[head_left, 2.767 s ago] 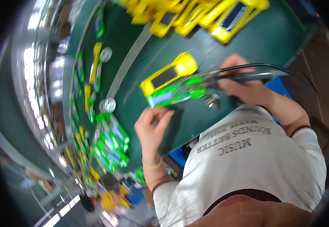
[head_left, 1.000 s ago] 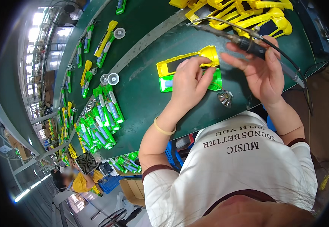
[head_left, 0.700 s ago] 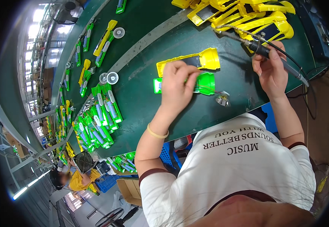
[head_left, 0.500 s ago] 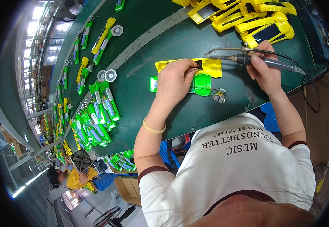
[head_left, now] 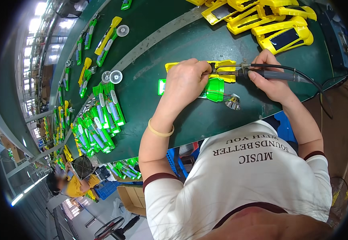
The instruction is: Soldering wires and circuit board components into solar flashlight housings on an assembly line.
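My right hand [head_left: 271, 82] grips a soldering iron [head_left: 276, 75] with a thin metal feed tube and black hose along it. Its tip lies over a yellow plastic casing [head_left: 229, 77], close to my left fingertips. My left hand [head_left: 187, 80] rests across that casing, thumb and fingers pinched on a thin wire that is mostly hidden. Just below lies a green plastic casing [head_left: 215, 90], partly covered by my left hand. Red wire runs from it to a small silver lamp reflector [head_left: 233, 103] on the green table.
Yellow casings [head_left: 284, 39] are heaped at the far right. Green casings [head_left: 102, 120] with grey-blue cylinders pile up on the left, beside clear round reflectors [head_left: 116, 77]. A black fan [head_left: 83, 167] and a person in yellow [head_left: 77, 186] are at lower left.
My right hand has moved left and down, bringing the iron's tip from above the yellow casing's right end to my left fingertips. My left hand stays over the casing, fingers still pinched.
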### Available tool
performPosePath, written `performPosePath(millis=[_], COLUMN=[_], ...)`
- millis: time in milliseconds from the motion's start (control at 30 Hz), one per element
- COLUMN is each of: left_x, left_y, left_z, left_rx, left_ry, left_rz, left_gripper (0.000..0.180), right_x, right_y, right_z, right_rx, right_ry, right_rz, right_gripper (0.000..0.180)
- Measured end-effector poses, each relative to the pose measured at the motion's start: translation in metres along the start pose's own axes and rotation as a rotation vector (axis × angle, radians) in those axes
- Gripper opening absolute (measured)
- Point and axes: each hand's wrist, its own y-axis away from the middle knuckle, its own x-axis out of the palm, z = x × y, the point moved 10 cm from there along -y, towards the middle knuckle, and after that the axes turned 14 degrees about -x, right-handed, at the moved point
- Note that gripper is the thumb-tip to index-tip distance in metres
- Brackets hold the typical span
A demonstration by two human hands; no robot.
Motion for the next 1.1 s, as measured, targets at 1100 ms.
performPosePath(millis=[1100], left_x=[-0.018], left_y=[0.024], left_z=[0.034], left_rx=[-0.298], left_ry=[0.502], left_rz=[0.088], left_gripper=[0.011], right_x=[0.015], right_y=[-0.015], right_z=[-0.004], right_rx=[0.125], right_ry=[-0.348], right_rz=[-0.143], right_gripper=[0.024])
